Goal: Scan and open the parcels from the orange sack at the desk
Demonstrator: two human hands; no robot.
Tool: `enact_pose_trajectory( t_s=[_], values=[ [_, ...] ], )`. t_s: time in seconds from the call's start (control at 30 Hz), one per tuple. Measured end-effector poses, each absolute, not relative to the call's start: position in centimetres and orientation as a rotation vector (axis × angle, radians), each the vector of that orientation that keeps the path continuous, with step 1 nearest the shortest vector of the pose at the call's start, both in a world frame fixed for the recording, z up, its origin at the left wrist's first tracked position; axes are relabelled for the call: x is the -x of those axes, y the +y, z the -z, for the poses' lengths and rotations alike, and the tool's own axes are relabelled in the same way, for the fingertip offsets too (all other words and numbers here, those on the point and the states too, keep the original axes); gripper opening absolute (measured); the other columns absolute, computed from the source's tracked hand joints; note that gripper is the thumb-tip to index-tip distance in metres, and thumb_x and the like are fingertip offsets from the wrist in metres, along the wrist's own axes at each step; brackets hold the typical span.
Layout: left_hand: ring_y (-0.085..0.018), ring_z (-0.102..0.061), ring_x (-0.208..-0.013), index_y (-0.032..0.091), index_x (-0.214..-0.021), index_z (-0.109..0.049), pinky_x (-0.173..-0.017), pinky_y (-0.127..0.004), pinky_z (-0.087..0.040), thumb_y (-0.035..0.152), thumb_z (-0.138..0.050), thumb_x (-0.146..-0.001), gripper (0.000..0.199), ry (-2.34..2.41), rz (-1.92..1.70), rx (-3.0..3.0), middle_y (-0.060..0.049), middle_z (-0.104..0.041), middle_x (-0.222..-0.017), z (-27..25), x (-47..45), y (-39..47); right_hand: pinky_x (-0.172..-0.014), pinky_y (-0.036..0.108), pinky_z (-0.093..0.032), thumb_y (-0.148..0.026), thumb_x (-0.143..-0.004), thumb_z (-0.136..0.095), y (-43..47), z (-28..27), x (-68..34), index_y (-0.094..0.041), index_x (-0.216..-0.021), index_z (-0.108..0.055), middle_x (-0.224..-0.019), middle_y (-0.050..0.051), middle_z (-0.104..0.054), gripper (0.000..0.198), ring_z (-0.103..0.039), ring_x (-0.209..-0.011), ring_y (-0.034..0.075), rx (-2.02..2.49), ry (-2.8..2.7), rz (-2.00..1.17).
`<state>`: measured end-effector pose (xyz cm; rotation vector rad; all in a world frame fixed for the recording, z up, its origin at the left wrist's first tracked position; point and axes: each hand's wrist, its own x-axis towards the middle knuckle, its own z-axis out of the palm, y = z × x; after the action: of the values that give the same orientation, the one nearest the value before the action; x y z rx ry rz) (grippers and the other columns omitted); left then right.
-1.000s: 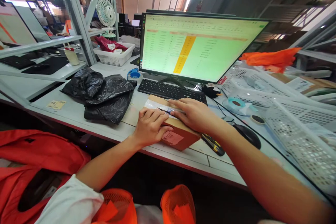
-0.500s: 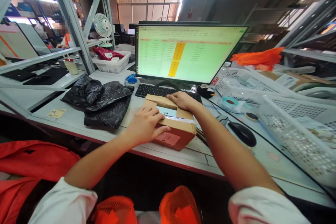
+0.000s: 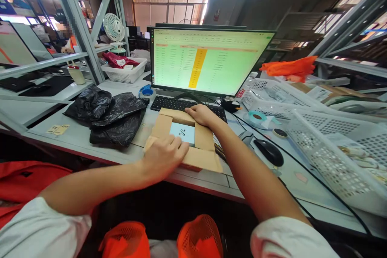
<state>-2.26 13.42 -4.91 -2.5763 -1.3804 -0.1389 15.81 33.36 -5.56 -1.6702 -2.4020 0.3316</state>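
Note:
A small cardboard box (image 3: 204,139) lies in front of me near the desk edge with its top flaps folded outward. Inside it shows a light-blue item (image 3: 182,133) with a dark squiggle on top; its kind I cannot make out. My left hand (image 3: 166,155) is closed over the near flap, fingers curled and thumb hidden. At the far side, my right hand (image 3: 201,113) has its fingers wrapped over the far flap. Just behind the box is a black keyboard (image 3: 169,104) under the monitor (image 3: 208,62).
Crumpled black plastic bags (image 3: 109,117) lie left of the box. To the right are a black mouse (image 3: 268,152), a tape roll (image 3: 256,117) and white perforated baskets (image 3: 329,145). A blue tape dispenser (image 3: 146,90) sits beside the keyboard. A cable crosses the desk's right side.
The near flap has swung open toward me with my left hand, uncovering more of the light-blue item. My right hand stays on the far flap. The view has shifted slightly.

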Motion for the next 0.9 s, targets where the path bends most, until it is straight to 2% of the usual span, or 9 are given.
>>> enact_pose_trajectory(
  t_s=[0.07, 0.17, 0.27, 0.37, 0.43, 0.53, 0.73, 0.83, 0.9],
  values=[
    [-0.028, -0.068, -0.101, 0.016, -0.106, -0.065, -0.074, -0.034, -0.051, 0.025, -0.058, -0.102, 0.013, -1.352, 0.138, 2.648, -0.012, -0.07, -0.105, 5.5, 3.0, 12.2, -0.066, 0.031, -0.037, -0.039, -0.105, -0.05, 33.6, 5.8, -15.8, -0.018, -0.07, -0.07, -0.081, 0.01, -0.074, 0.046, -0.059, -0.071, 0.021, 1.636, -2.39, -0.341],
    [-0.026, -0.07, -0.096, 0.019, -0.112, -0.067, -0.075, -0.032, -0.051, 0.054, -0.067, -0.096, 0.038, -1.333, 0.167, 2.958, -0.009, -0.072, -0.106, 3.1, 4.3, 13.9, -0.066, 0.031, -0.038, -0.037, -0.103, -0.054, 33.7, 6.0, -15.8, -0.019, -0.065, -0.067, -0.078, 0.009, -0.073, 0.044, -0.059, -0.07, 0.021, 1.575, -2.359, -0.336],
    [-0.022, -0.071, -0.098, 0.022, -0.124, -0.068, -0.081, -0.029, -0.05, 0.045, -0.072, -0.095, 0.038, -1.387, 0.244, 3.078, -0.006, -0.076, -0.112, -0.5, 4.4, 19.0, -0.068, 0.031, -0.039, -0.037, -0.099, -0.057, 33.3, 5.9, -15.9, -0.019, -0.068, -0.067, -0.081, 0.009, -0.073, 0.038, -0.06, -0.074, 0.021, 1.512, -2.295, -0.273],
    [-0.028, -0.068, -0.117, 0.023, -0.135, -0.066, -0.091, -0.031, -0.049, 0.039, -0.085, -0.081, 0.06, -1.442, -0.117, 3.052, -0.008, -0.072, -0.134, -2.1, 2.9, 23.4, -0.071, 0.031, -0.042, -0.042, -0.101, -0.047, 32.2, 6.0, -16.8, -0.017, -0.081, -0.069, -0.083, 0.009, -0.072, 0.039, -0.061, -0.077, 0.021, 1.413, -1.984, -0.185],
    [-0.031, -0.066, -0.122, 0.023, -0.141, -0.062, -0.093, -0.032, -0.05, 0.042, -0.087, -0.078, 0.071, -1.406, -0.408, 3.056, -0.01, -0.069, -0.14, -2.0, 1.7, 24.2, -0.068, 0.032, -0.044, -0.051, -0.099, -0.046, 30.9, 6.5, -18.2, -0.017, -0.083, -0.068, -0.075, 0.007, -0.068, 0.044, -0.059, -0.071, 0.02, 1.293, -1.659, -0.239],
    [-0.035, -0.07, -0.114, 0.018, -0.138, -0.063, -0.087, -0.037, -0.053, 0.052, -0.081, -0.079, 0.07, -1.319, -0.509, 2.978, -0.015, -0.072, -0.133, -1.1, 0.6, 22.6, -0.059, 0.031, -0.045, -0.063, -0.087, -0.061, 27.8, 8.2, -21.2, -0.018, -0.08, -0.068, -0.062, 0.001, -0.06, 0.046, -0.053, -0.058, 0.018, 1.145, -1.372, -0.475],
    [-0.035, -0.074, -0.085, 0.01, -0.107, -0.07, -0.071, -0.038, -0.054, 0.047, -0.079, -0.074, 0.051, -1.092, -0.177, 2.918, -0.018, -0.077, -0.1, -1.3, 2.6, 16.4, -0.068, 0.033, -0.053, -0.06, -0.09, -0.07, 17.1, 14.3, -26.2, -0.021, -0.089, -0.075, -0.067, 0.003, -0.065, 0.039, -0.061, -0.064, 0.019, 1.219, -1.242, -0.656],
    [-0.032, -0.074, -0.086, 0.012, -0.113, -0.068, -0.073, -0.036, -0.054, 0.049, -0.079, -0.07, 0.057, -1.196, 0.252, 3.062, -0.013, -0.077, -0.102, -1.0, 5.1, 14.1, -0.078, 0.041, -0.059, -0.066, -0.088, -0.07, 12.4, 17.6, -27.3, -0.031, -0.112, -0.077, -0.1, 0.007, -0.076, 0.043, -0.072, -0.089, 0.029, 1.142, -1.217, -0.804],
    [-0.028, -0.073, -0.09, 0.014, -0.119, -0.066, -0.079, -0.033, -0.054, 0.047, -0.08, -0.068, 0.062, -1.242, 0.685, 3.201, -0.009, -0.076, -0.106, 0.7, 6.4, 13.0, -0.085, 0.047, -0.061, -0.071, -0.083, -0.07, 10.3, 19.2, -27.6, -0.041, -0.135, -0.069, -0.127, 0.006, -0.073, 0.06, -0.071, -0.113, 0.036, 1.047, -1.309, -0.926]
  ],
)
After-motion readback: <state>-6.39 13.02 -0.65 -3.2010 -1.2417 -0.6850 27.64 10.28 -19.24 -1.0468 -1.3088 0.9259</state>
